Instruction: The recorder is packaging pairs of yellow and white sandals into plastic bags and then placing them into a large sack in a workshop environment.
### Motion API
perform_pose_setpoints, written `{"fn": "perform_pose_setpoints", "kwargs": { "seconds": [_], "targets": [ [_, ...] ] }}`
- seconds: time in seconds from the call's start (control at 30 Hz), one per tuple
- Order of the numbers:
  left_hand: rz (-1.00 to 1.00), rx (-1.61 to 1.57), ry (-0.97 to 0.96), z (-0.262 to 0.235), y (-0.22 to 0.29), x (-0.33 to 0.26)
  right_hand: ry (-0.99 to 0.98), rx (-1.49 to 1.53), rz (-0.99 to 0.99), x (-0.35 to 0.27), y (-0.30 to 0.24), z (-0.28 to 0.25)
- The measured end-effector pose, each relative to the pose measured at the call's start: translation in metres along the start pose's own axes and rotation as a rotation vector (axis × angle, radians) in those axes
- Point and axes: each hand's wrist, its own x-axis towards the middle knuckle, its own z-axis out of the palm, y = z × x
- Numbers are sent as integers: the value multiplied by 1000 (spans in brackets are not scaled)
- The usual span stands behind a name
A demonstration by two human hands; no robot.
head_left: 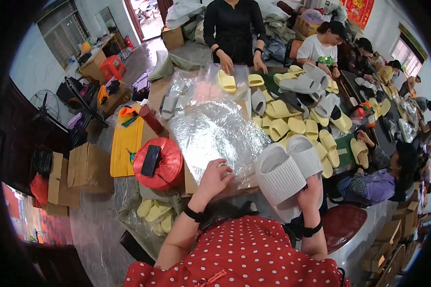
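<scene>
– Where is light let in?
– Through an open doorway [150, 21] at the back and a barred window [409, 56] at far right.
– And the surfaces?
– The walls [28, 71] are finished pale; the floor [96, 229] is covered in marbled grey. A red stool [113, 67] is placed at left, a dark red seat [345, 227] at lower right.

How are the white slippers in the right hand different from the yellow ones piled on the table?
The right hand holds the white slippers; the yellow slippers lie heaped. The white ones look bigger than the yellow ones, but are nearer the camera. Both have broad straps.
</scene>
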Motion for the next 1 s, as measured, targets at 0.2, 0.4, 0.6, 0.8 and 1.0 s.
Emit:
{"fn": "perform_pose_setpoints", "kwargs": {
  "seconds": [0.2, 0.4, 0.6, 0.8, 1.0],
  "targets": [
    [-92, -46, -19, 12, -14, -4, -50, 77, 50, 2, 6, 11],
    [-67, -25, 28, 24, -27, -6, -379, 81, -64, -7, 0, 26],
    [-132, -82, 75, 16, -31, 5, -586, 182, -258, -12, -3, 54],
    [-185, -377, -42, -16, -11, 15, -562, 32, -228, -3, 2, 68],
    [32, -246, 30, -16, 28, 14, -478, 33, -200, 4, -16, 96]
  ]
}}
